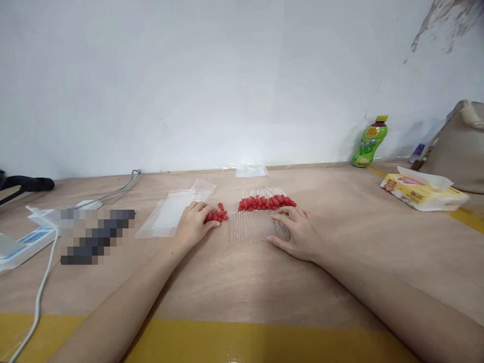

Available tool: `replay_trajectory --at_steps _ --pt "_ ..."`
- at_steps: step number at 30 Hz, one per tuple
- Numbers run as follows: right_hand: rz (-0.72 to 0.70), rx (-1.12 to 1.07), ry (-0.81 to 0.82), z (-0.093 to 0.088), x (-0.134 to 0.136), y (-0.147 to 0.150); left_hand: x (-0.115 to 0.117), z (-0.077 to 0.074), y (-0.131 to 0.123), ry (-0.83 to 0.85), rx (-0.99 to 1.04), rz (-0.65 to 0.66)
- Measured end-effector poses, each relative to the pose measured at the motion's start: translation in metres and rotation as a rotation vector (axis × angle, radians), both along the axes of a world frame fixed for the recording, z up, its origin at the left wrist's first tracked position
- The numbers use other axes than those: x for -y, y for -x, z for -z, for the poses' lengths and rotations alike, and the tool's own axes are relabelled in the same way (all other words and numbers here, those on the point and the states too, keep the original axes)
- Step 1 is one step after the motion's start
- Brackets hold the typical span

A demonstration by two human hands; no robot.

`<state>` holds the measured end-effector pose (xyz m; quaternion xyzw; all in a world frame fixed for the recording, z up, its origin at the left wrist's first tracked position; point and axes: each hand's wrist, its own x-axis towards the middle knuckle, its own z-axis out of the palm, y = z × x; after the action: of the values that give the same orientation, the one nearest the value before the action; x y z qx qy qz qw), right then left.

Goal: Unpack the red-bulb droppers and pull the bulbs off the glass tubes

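My left hand (194, 221) rests on the table with fingers and thumb apart, beside a small pile of loose red rubber bulbs (216, 216). Its fingertips are at the pile's left edge and partly hide it. At the right end of a row of thin clear glass tubes (247, 227) lies my right hand (297, 233), its thumb and fingers spread around the tube ends. Just behind that row, several glass droppers with red bulbs (260, 202) lie side by side, bulbs towards me and tubes pointing to the wall.
Clear plastic bags (162, 214) lie left of my left hand; another bag (251, 171) is near the wall. A power strip (28, 247) with a white cable sits at left. At right are a green bottle (368, 143), a tissue pack (423, 191) and a beige bag (459, 146).
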<state>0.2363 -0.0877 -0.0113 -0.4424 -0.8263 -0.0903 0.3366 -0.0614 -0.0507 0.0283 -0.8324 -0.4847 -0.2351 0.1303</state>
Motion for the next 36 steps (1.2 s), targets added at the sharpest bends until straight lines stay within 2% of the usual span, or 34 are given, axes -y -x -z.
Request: replay_trajectory --at_steps 5,9,17,21,26,29,32,34,36 --pt "0.017 -0.025 0.099 0.010 -0.005 -0.003 0.006 -0.003 -0.002 -0.085 0.023 -0.009" --pt "0.054 -0.066 0.156 0.017 0.000 0.001 0.005 -0.004 -0.011 -0.118 0.077 0.011" --pt "0.093 -0.030 0.230 0.024 0.000 0.013 -0.027 -0.009 -0.058 0.099 -0.016 0.045" --pt "0.058 -0.070 0.281 0.019 -0.004 0.012 -0.042 -0.010 -0.076 0.098 -0.078 0.066" --pt "-0.002 -0.211 0.399 0.011 -0.001 0.006 -0.050 -0.007 -0.082 0.055 -0.059 0.080" --pt "-0.004 -0.322 0.428 0.009 0.000 -0.001 -0.047 -0.004 -0.077 0.011 -0.013 0.078" --pt "-0.011 -0.413 0.400 0.008 0.000 -0.010 -0.033 -0.001 -0.065 -0.082 0.097 0.106" --pt "-0.015 -0.460 0.344 0.007 -0.001 -0.014 -0.019 0.001 -0.055 -0.170 0.259 0.185" --pt "-0.021 -0.457 0.222 0.004 -0.002 -0.016 -0.003 0.003 -0.047 -0.210 0.412 0.245"
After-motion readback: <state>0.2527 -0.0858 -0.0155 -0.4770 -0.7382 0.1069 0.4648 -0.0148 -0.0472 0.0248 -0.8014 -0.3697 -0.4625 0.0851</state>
